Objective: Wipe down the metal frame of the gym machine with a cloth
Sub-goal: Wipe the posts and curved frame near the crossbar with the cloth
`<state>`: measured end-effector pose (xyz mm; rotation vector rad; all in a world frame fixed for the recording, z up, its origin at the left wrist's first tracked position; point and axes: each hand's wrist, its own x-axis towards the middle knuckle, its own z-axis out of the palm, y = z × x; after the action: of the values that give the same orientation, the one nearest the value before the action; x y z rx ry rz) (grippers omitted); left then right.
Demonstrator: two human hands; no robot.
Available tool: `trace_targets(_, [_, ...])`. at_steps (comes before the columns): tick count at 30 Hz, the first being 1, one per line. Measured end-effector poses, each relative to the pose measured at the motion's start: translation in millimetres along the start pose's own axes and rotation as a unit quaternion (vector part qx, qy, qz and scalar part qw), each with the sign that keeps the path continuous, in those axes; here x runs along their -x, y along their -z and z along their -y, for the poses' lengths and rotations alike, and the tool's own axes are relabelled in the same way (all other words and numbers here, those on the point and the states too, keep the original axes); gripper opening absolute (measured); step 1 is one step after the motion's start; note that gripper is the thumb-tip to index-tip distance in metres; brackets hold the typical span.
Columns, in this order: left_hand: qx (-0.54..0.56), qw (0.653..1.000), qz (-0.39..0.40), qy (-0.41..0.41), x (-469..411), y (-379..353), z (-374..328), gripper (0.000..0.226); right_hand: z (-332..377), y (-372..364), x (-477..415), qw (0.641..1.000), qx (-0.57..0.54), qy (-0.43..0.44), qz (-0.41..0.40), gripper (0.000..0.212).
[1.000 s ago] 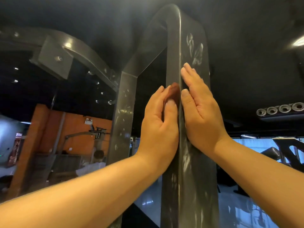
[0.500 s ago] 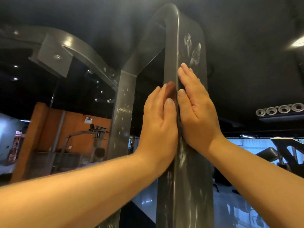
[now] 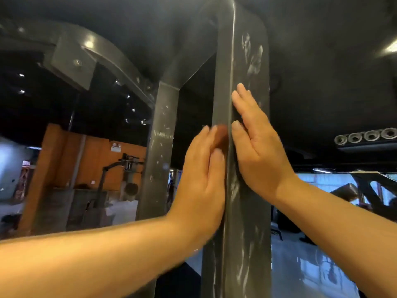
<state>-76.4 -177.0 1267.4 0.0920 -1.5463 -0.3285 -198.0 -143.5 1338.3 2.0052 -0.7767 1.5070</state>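
- Left hand (image 3: 202, 179) slides slightly down the frame post (image 3: 247, 233); right hand (image 3: 257, 151) stays put.
- Both hands lie flat, fingers straight, pressing opposite faces.
- I see no cloth; smears (image 3: 253, 59) remain.

A single head-worn wide-angle view, close at arm's length, tilts up along the frame upright (image 3: 247, 233); ceiling (image 3: 322, 61) fills twelve o'clock.

Palms of left hand (image 3: 202, 175) and right hand (image 3: 257, 151) hidden against frame post (image 3: 247, 233).
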Motion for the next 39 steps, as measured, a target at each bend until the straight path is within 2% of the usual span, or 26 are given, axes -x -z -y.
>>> trace_targets(2, [0.011, 1.000, 0.016, -0.008, 45.5, 0.8, 5.9, 0.048, -6.5, -6.5, 9.4, 0.998, 0.055, 0.037, 0.006, 0.055])
trace_targets(4, [0.007, 1.000, 0.021, -0.006, 47.8, 2.4, 7.2, 0.042, -11.2, -10.1, 12.6, 0.997, 0.065, 0.050, -0.007, 0.054])
trace_targets(10, [-0.015, 0.999, -0.029, -0.014, -26.0, -5.6, -4.5, 0.038, -11.0, -9.5, 11.7, 0.997, 0.060, 0.050, -0.017, 0.052])
trace_targets(17, [-0.011, 1.000, 0.009, 0.016, 55.5, -7.3, 8.3, 0.047, -0.8, -17.8, 25.5, 0.998, 0.038, 0.021, -0.037, 0.053])
trace_targets(23, [-0.016, 0.999, -0.040, 0.015, -0.8, -4.8, 1.4, 0.040, -1.0, -22.8, 38.0, 0.998, 0.040, 0.026, -0.028, 0.055])
trace_targets(29, [-0.008, 1.000, 0.013, 0.010, 56.0, 0.3, 11.6, 0.045, -1.1, -23.3, 38.3, 0.997, 0.053, 0.031, -0.035, 0.054])
trace_targets(32, [-0.019, 1.000, 0.002, -0.004, 38.4, 4.2, 10.6, 0.042, 1.7, -24.3, 41.3, 0.998, 0.053, 0.019, -0.037, 0.053])
trace_targets(36, [-0.017, 0.999, -0.035, 0.017, 12.6, -1.8, 9.3, 0.042, 3.3, -24.5, 47.8, 0.998, 0.055, 0.007, -0.032, 0.054])
trace_targets(39, [0.013, 1.000, -0.010, 0.024, 42.0, -5.9, 11.5, 0.046, 3.2, -25.2, 51.3, 0.997, 0.064, 0.005, -0.032, 0.054])
